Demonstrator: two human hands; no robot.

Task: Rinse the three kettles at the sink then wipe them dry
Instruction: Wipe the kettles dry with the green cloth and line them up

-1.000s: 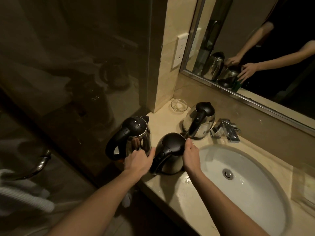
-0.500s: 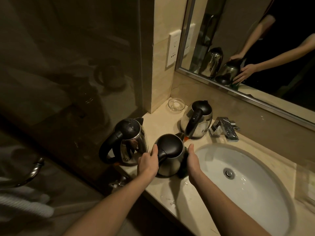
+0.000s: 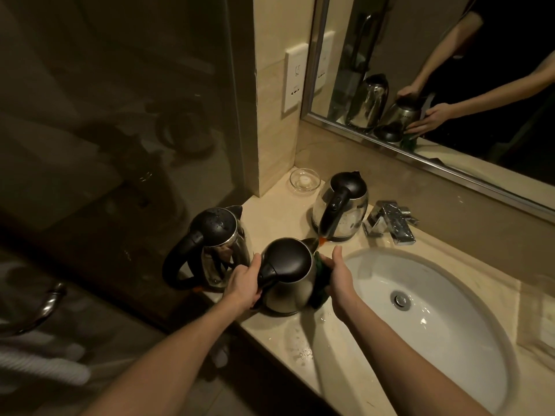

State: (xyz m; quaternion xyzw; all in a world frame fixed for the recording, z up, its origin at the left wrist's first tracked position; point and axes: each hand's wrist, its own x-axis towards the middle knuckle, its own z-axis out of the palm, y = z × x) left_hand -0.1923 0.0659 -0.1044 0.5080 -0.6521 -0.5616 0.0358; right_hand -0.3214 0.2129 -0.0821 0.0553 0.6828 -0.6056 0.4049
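Note:
Three steel kettles with black lids stand on the beige counter (image 3: 270, 331) left of the sink (image 3: 450, 340). The near kettle (image 3: 286, 276) is between my hands. My left hand (image 3: 243, 285) grips its black handle. My right hand (image 3: 338, 276) presses a dark green cloth (image 3: 319, 283) against its right side. A second kettle (image 3: 210, 244) with water drops on its lid stands to the left by the glass panel. The third kettle (image 3: 342, 205) stands at the back beside the faucet (image 3: 390, 222).
A small glass dish (image 3: 304, 180) sits in the back corner. A wall socket (image 3: 295, 79) is above it, with a mirror (image 3: 435, 70) to its right. Water drops lie on the counter's front edge. A towel rail (image 3: 45, 307) is lower left.
My left hand moved from the left kettle to the near kettle's handle. My right hand slid down that kettle's right side with the cloth.

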